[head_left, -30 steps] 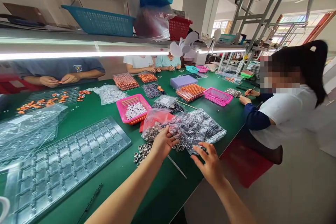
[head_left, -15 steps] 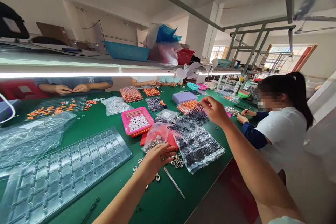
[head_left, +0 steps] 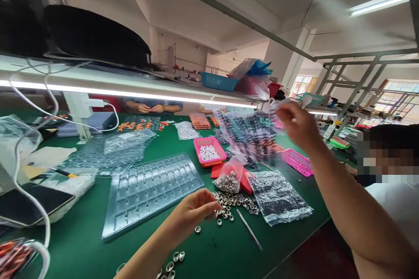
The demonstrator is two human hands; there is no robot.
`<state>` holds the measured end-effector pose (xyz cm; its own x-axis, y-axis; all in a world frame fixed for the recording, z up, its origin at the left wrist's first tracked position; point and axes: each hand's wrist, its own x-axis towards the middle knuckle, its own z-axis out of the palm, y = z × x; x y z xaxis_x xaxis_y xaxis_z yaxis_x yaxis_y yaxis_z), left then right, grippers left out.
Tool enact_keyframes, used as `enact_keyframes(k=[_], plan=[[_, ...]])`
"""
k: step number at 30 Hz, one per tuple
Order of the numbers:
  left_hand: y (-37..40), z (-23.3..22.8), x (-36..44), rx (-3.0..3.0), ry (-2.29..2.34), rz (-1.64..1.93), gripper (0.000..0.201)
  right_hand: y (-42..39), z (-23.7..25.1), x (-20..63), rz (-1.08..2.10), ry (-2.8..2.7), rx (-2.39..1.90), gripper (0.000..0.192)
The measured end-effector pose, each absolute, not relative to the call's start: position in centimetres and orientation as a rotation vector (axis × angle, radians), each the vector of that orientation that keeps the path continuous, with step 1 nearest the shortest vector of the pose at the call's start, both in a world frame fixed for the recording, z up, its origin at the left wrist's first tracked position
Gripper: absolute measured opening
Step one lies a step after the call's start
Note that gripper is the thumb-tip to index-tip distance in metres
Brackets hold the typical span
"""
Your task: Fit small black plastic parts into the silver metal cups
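Head view: right hand [head_left: 296,124] lifts plastic bag [head_left: 252,133] (blurred).

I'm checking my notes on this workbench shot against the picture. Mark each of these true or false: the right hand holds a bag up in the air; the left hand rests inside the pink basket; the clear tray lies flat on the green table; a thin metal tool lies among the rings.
1. The right hand holds a clear bag of dark parts up in the air. True.
2. The left hand rests inside the pink basket. False: it is at the loose metal rings on the table.
3. The clear tray lies flat on the green table. True.
4. A thin metal tool lies among the rings. False: it lies beside them, nearer the table edge.
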<state>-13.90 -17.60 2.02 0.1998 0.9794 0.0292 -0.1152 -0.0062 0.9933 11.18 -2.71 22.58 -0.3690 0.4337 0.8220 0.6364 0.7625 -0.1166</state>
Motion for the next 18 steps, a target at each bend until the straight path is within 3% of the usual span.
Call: enact_keyframes(k=[2, 12, 15, 18], plan=[[-18.6, 1.8, -15.5, 1.259, 0.982, 1.147, 0.033, -2.2, 23.1, 9.0, -0.237, -2.277, -0.789, 0.02], [-22.4, 2.3, -20.0, 1.299, 0.998, 1.355, 0.028, -2.1, 25.4, 3.5, -0.35, -2.295, -0.787, 0.02], [-23.1, 2.7, -20.2, 1.26, 1.012, 1.519, 0.024, -3.5, 24.1, 2.4, -0.357, -2.224, -0.753, 0.026], [-23.5, 3.3, -20.1, 1.192, 1.03, 1.674, 0.027, -5.0, 22.2, 0.4, -0.291, -2.359, -0.668, 0.02]])
